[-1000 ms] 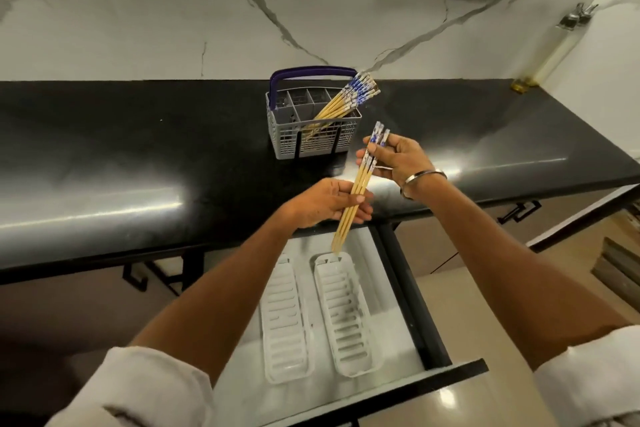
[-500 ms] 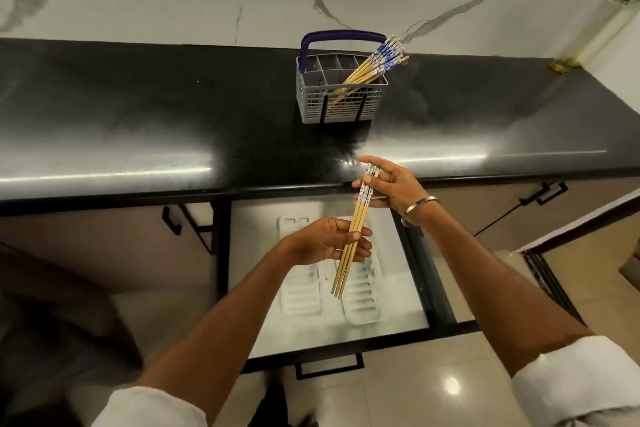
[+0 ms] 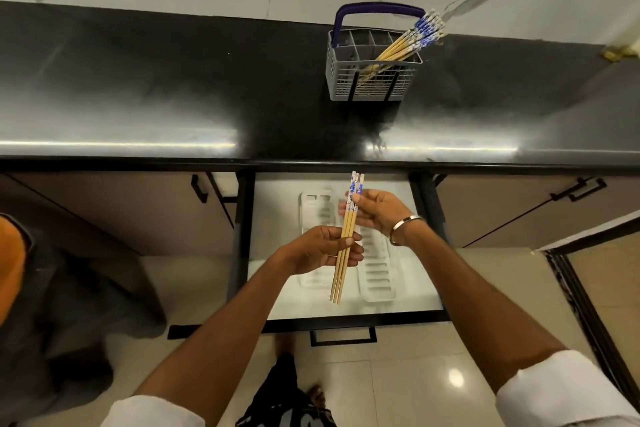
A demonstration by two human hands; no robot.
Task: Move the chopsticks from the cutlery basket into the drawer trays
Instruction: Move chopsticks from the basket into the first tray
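I note my left hand [image 3: 320, 248] gripping a chopstick bundle [image 3: 346, 239] above the open drawer's white trays [image 3: 375, 274]; right hand [image 3: 375, 210] pinches its patterned ends. Remaining chopsticks [image 3: 403, 45] lean in the grey cutlery basket [image 3: 372, 74].

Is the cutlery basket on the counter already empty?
Not empty. A bundle of chopsticks leans in the cutlery basket, its blue-patterned ends sticking out over the right rim.

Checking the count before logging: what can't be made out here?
- Held chopsticks: exact number, overlapping, head view.
- Left tray: mostly hidden by left hand.
- Basket chopsticks: count unclear, bunched together.
- Right hand fingers: grip behind sticks hidden.
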